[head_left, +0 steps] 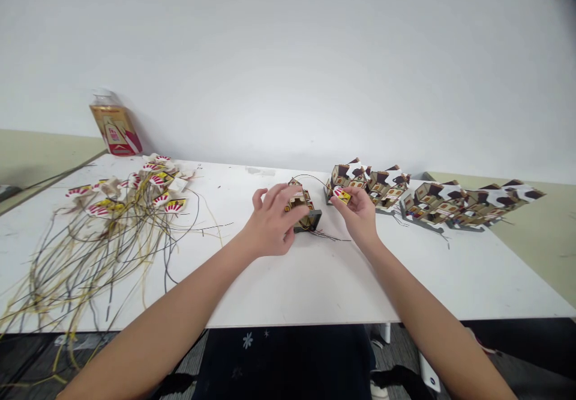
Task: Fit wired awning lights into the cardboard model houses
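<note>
A small model house [307, 198] on a dark grey base sits in the middle of the white table, partly hidden by my left hand [275, 219]. The thumb and forefinger of that hand bracket the house, while its other fingers are spread out to the left. Just to the right, my right hand [362, 215] pinches a small shop-front piece with a red-and-white striped awning and yellow sides [342, 195]. A thin dark wire [310, 176] arches between the house and this piece. Loose wire ends [330, 237] trail from the base onto the table.
More model houses [434, 202] stand in a row at the right. On the left lies a heap of striped-awning pieces [173, 206] with tangled yellow and black wires [103, 262], some hanging over the front edge. A bottle [116, 125] leans near the wall.
</note>
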Action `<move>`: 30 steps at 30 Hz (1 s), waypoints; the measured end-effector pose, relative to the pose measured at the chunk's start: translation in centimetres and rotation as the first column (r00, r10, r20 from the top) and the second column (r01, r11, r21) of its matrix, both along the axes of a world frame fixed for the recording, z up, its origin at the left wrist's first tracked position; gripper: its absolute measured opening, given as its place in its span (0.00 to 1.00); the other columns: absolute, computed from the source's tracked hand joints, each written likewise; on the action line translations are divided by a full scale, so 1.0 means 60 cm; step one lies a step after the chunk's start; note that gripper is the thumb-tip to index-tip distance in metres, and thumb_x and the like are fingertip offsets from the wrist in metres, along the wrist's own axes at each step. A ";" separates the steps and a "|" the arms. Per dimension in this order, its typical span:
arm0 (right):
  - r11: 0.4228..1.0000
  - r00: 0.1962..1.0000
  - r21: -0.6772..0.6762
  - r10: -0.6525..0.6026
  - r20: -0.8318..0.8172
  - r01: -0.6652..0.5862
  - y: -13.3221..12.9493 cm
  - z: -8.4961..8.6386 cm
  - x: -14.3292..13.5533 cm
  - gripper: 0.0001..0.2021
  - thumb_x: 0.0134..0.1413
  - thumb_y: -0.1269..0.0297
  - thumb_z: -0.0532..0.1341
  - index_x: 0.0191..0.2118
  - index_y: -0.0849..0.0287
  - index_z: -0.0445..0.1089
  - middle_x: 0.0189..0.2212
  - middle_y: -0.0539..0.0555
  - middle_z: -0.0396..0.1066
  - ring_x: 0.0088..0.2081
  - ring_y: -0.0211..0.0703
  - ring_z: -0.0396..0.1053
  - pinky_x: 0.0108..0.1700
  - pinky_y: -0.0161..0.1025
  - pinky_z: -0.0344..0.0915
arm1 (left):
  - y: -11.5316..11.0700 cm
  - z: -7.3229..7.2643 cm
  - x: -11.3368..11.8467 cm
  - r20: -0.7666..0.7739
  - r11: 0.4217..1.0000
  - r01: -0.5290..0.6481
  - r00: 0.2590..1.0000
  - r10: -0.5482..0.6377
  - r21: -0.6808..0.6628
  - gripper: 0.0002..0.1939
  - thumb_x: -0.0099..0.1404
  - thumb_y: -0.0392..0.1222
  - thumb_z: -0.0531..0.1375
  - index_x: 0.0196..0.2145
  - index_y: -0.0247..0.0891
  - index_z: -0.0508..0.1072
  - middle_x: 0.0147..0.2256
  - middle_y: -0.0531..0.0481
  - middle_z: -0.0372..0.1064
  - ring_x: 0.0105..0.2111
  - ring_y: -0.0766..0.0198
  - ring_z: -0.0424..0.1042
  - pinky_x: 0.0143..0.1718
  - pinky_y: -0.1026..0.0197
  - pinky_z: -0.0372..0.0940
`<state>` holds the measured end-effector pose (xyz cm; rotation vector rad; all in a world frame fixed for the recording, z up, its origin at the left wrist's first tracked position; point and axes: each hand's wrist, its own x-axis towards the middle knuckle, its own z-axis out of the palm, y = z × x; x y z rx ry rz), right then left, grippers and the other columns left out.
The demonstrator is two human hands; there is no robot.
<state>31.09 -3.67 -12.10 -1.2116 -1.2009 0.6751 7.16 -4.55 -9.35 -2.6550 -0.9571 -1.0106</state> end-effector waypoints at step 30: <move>0.968 0.877 0.249 -0.115 0.466 -0.005 -0.025 0.010 -0.012 0.16 0.50 0.48 0.67 0.32 0.55 0.68 0.29 0.50 0.71 0.25 0.37 0.64 0.31 0.38 0.64 | -0.048 0.015 0.023 0.508 0.915 0.389 0.812 -0.286 -0.107 0.17 0.57 0.30 0.53 0.41 0.42 0.74 0.33 0.49 0.76 0.31 0.65 0.74 0.31 0.62 0.71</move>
